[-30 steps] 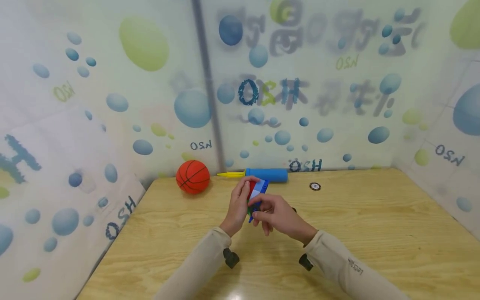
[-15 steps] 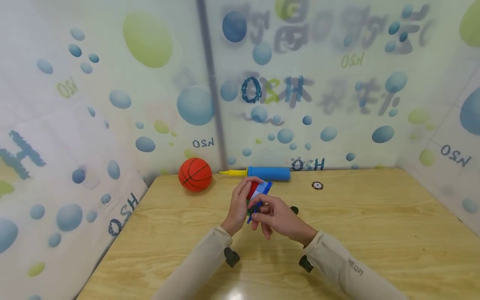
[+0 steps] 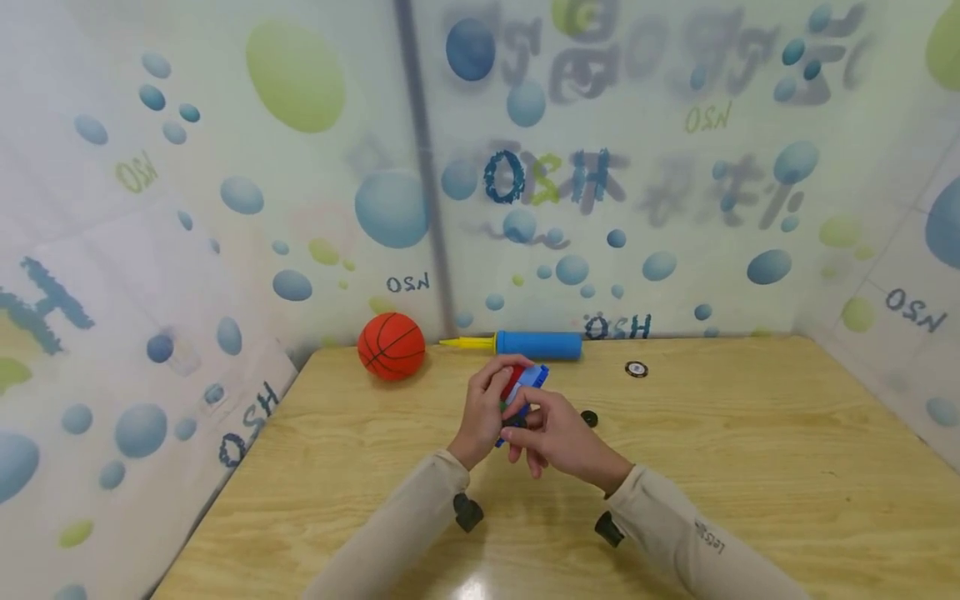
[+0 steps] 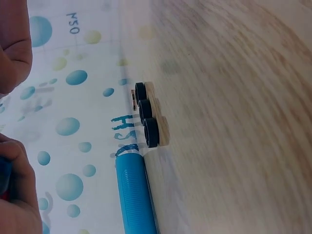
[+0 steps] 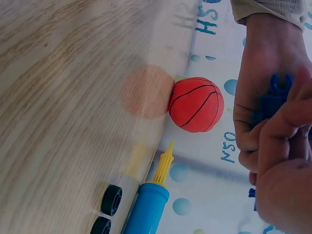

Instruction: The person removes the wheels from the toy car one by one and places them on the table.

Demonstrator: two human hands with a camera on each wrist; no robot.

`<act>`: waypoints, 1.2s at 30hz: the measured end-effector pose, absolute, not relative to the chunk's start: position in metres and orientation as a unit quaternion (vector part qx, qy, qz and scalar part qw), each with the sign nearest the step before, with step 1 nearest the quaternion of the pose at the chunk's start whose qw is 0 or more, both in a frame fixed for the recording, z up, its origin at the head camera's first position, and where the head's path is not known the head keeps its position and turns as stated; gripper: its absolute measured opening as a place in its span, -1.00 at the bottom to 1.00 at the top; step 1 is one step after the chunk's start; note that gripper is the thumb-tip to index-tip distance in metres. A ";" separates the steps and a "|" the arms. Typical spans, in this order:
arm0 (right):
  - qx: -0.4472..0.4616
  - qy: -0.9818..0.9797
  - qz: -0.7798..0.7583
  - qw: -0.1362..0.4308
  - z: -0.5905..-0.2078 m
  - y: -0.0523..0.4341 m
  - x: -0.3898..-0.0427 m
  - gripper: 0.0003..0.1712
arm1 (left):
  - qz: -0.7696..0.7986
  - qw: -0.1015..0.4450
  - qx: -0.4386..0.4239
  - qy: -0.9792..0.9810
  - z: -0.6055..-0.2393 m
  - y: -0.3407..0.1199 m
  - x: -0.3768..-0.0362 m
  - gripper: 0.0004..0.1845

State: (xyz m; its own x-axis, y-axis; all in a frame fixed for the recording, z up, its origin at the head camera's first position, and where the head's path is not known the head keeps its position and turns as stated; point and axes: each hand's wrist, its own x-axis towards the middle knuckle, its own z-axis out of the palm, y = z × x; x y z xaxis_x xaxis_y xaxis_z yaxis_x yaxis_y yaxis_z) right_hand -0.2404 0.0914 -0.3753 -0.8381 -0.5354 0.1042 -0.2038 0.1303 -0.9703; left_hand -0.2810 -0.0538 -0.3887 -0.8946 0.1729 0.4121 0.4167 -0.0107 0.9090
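"OSN" and "OSH" printed on bubble-patterned walls [image 3: 675, 208]. Left hand [image 3: 487, 408] curled around a red-and-blue toy [image 3: 525, 383], right hand [image 3: 551, 433] pinching its lower end, held above the wooden table [image 3: 750, 467]. Behind: basketball [image 3: 391, 346], blue pump [image 3: 536, 344], small black wheels [image 4: 147, 117].

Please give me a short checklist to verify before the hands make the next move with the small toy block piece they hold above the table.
1. Left hand has a grip on the toy piece: ok.
2. Right hand pinches its lower part: ok.
3. Loose black wheel lies within reach on the table: ok.
4. Basketball and air pump lie apart from the hands: ok.
5. Whether a wheel already sits on the piece: cannot tell.
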 end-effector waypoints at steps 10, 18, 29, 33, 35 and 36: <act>-0.250 0.772 -0.572 0.124 -0.383 0.085 -0.237 -0.89 | -0.658 0.138 -0.175 -0.719 -0.404 -0.054 -0.276 -0.62; -0.257 0.778 -0.571 0.060 -0.390 0.086 -0.233 -0.92 | -0.631 0.173 -0.206 -0.727 -0.406 -0.049 -0.278 -0.63; -0.276 0.769 -0.577 0.016 -0.395 0.087 -0.232 -0.83 | -0.611 0.156 -0.175 -0.756 -0.396 -0.055 -0.279 -0.62; -0.259 0.764 -0.590 0.027 -0.388 0.094 -0.229 -0.77 | -0.624 0.101 -0.171 -0.756 -0.394 -0.061 -0.281 -0.61; -0.250 0.761 -0.598 0.025 -0.386 0.099 -0.228 -0.75 | -0.631 0.076 -0.169 -0.754 -0.394 -0.066 -0.281 -0.61; -0.245 0.761 -0.601 0.023 -0.385 0.102 -0.228 -0.75 | -0.633 0.068 -0.168 -0.753 -0.394 -0.068 -0.282 -0.61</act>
State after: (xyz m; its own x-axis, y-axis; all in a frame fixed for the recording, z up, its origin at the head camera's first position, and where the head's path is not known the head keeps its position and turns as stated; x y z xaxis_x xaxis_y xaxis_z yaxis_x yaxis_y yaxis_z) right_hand -0.2281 0.1018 -0.3854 -0.8787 -0.4004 0.2601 -0.3458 0.1581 -0.9249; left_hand -0.2815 -0.0679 -0.3942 -0.9346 0.1669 0.3141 0.3381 0.1421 0.9303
